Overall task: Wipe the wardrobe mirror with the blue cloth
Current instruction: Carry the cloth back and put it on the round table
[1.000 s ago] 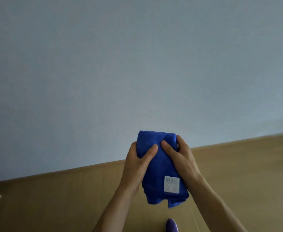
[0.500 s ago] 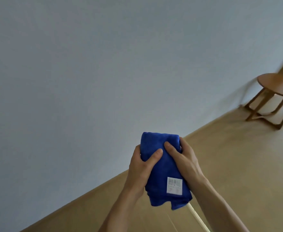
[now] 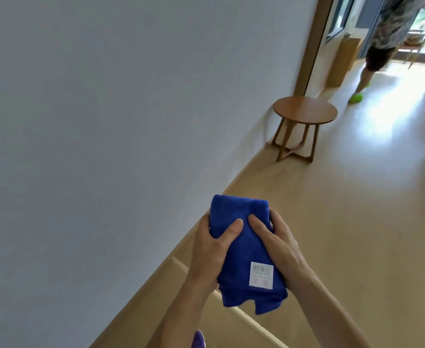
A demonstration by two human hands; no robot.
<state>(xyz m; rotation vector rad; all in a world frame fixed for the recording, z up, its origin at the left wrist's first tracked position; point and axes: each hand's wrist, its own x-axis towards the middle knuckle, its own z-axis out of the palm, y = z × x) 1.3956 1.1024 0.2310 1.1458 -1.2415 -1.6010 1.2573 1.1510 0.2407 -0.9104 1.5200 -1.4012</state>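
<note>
A folded blue cloth [image 3: 241,249] with a white barcode label is held in front of me at low centre. My left hand [image 3: 210,252] grips its left side, thumb on top. My right hand [image 3: 279,244] grips its right side, thumb pressed on the cloth. No wardrobe mirror is in view; a plain pale wall [image 3: 106,121] fills the left and centre of the frame.
A small round wooden table [image 3: 305,112] stands by the wall at upper right. Beyond it is a doorway with a wooden frame [image 3: 312,43], where another person's legs in green slippers [image 3: 356,97] show. The light wood floor [image 3: 357,209] stretches right.
The view has swung to the right: the round table, doorway and another person have come into sight. Both hands keep the same grip on the cloth.
</note>
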